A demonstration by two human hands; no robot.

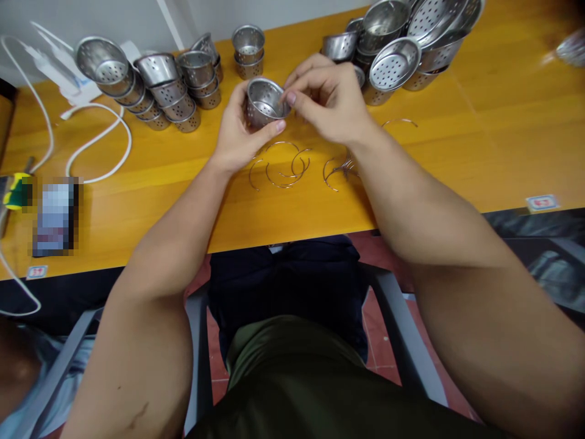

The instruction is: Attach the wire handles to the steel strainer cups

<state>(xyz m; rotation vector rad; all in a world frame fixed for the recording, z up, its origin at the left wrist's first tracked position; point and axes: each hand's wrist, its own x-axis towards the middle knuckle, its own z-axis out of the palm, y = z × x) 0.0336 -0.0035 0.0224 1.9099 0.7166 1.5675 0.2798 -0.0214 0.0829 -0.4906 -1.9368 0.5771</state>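
My left hand (237,139) is wrapped round a small perforated metal cup (269,119), thumb along its near side. The cup is tilted, its opening facing me. At its right rim, my right hand (333,97) has thumb and forefinger pinched together. Whatever lies between those fingertips is too small to make out. Below the hands, several thin curved wires (286,186) lie loose on the yellow wooden table (283,216). A second bunch of curved wires (345,167) is partly hidden by my right forearm.
Nested perforated cups (169,94) stand in stacks at the back left, with a short stack (249,52) behind my hands. Perforated bowls and cups (395,64) are piled at the back right. A white cable (130,143), a blurred phone (53,216) and a yellow-green tool handle (17,192) lie left.
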